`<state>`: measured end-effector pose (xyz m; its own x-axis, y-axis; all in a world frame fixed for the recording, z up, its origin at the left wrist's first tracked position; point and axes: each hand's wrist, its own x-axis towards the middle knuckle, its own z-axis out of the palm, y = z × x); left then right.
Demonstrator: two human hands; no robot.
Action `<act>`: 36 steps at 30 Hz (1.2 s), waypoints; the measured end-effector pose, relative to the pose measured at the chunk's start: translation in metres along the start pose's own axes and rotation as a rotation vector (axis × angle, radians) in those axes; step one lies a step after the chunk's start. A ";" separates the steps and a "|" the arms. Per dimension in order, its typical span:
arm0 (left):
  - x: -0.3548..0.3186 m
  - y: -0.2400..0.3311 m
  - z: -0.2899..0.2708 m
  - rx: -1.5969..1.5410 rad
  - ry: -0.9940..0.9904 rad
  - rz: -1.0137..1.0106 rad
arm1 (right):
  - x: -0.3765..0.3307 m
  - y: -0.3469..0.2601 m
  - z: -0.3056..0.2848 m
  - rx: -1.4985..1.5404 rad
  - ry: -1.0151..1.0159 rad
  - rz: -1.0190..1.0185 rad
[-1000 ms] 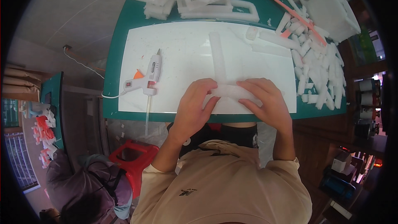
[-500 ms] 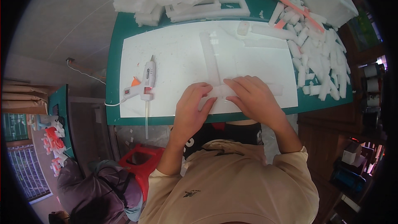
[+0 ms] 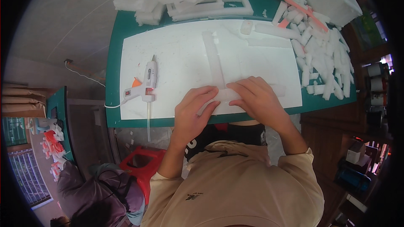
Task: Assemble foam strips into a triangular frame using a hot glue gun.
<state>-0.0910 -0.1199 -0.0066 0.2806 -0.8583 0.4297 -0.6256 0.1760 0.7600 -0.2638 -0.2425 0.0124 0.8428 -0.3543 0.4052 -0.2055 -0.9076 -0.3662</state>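
A white foam strip [image 3: 226, 95] lies crosswise near the front of the white board [image 3: 181, 54]. My left hand [image 3: 194, 106] grips its left part between thumb and fingers. On its other side my right hand [image 3: 255, 99] pinches it the same way, with the fingertips of both hands close together. A second foam strip [image 3: 213, 61] runs away from me across the board, its near end meeting the held strip between my hands. Whether the two are joined I cannot tell. To the left rests a white glue gun [image 3: 150, 80] with an orange trigger and a clear glue stick.
White foam frames [image 3: 210, 10] and blocks are piled at the back of the green table [image 3: 115, 65]. Cut foam pieces [image 3: 332, 65] heap up on the right, with a long pink strip [image 3: 286, 2]. A red stool [image 3: 145, 162] and another person [image 3: 99, 189] are at lower left.
The whole view has shifted very slightly. My left hand has moved a little along the strip; both hands keep their hold, and the glue gun stays put.
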 end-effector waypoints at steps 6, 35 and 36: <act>-0.003 -0.003 -0.001 -0.047 0.042 -0.009 | 0.004 -0.005 0.003 0.029 0.017 0.023; -0.009 -0.076 -0.157 0.449 -0.222 -0.183 | 0.013 0.009 0.013 -0.129 0.076 -0.018; -0.007 -0.081 -0.158 0.439 -0.224 -0.160 | 0.013 0.010 0.013 -0.126 0.093 -0.015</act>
<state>0.0728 -0.0518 0.0061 0.2647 -0.9487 0.1732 -0.8475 -0.1432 0.5111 -0.2488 -0.2528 0.0030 0.7976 -0.3545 0.4880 -0.2590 -0.9320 -0.2537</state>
